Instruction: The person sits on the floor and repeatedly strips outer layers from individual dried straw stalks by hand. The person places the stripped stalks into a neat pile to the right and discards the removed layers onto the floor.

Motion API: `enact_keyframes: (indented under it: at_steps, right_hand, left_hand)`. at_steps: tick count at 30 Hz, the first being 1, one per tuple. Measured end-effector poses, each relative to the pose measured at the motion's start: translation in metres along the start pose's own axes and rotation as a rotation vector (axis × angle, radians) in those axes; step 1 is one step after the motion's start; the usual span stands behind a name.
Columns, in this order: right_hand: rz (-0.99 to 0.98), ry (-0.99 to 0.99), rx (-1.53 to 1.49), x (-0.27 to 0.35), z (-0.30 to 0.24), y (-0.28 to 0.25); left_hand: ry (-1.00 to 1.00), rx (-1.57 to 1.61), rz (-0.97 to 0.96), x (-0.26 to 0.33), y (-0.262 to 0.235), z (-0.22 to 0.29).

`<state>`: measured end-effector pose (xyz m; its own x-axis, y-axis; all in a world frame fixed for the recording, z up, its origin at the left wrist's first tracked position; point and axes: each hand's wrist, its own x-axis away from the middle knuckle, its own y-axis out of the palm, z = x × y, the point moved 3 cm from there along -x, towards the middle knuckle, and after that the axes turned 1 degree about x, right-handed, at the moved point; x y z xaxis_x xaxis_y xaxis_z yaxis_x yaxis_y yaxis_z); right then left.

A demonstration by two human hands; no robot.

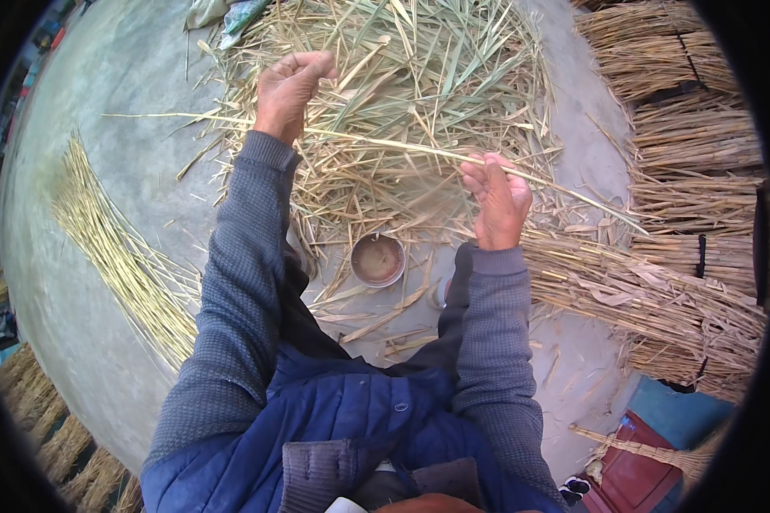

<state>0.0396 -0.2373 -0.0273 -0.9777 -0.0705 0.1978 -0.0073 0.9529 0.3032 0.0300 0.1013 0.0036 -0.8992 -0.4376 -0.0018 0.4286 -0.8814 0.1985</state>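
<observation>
A long, thin pale reed stalk runs crosswise in front of me. My right hand pinches it between thumb and fingers, and its tip sticks out past that hand to the right. My left hand is closed, thumb against fingers, above the stalk near its left part. Whether anything is in those fingers cannot be made out. Beneath both hands spreads a big heap of loose green and tan leaves. A small round metal bowl stands on the floor between my feet.
A fanned bundle of pale stalks lies on the concrete floor to my left. Rough stalks lie at right, beside tied reed bundles. A dark red object is at lower right, with more bundles at lower left.
</observation>
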Motion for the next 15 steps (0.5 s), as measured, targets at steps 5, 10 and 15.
enact_keyframes:
  at_steps: [5,10,15]
  right_hand:
    - [-0.013,0.001,-0.033,0.002,-0.006,-0.009]
    - [-0.045,0.006,-0.041,0.005,0.0,0.006]
    - [-0.106,-0.017,-0.018,0.006,0.005,0.024]
  left_hand:
    - [0.067,-0.393,0.07,-0.007,-0.012,-0.001]
    - [0.595,-1.346,-0.13,0.015,0.049,-0.025]
    - [0.705,-0.757,-0.563,0.052,0.12,-0.028]
